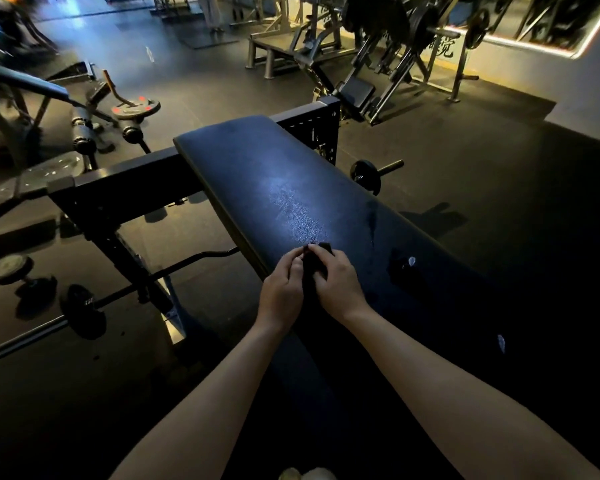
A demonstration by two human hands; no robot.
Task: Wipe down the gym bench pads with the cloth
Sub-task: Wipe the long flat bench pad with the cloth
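Head view. Both hands met over the bench pad [291,188], close to its left long edge. The left hand [282,285] pinched the dark cloth [315,268] with curled fingers. The right hand [338,284] gripped the same cloth from the other side. The cloth was bunched between them, low over the pad; contact could not be judged in the dim light. Beyond the hands the pad ran open to its rounded far edge, where a black frame crossbar [129,174] passed beneath it. A small dark object [404,270], too dim to identify, sat on the pad right of the hands. A barbell [84,303] lay on the floor left of the pad. Open floor [499,202] spread to the right, with a dumbbell [371,171] near the pad's far right edge.
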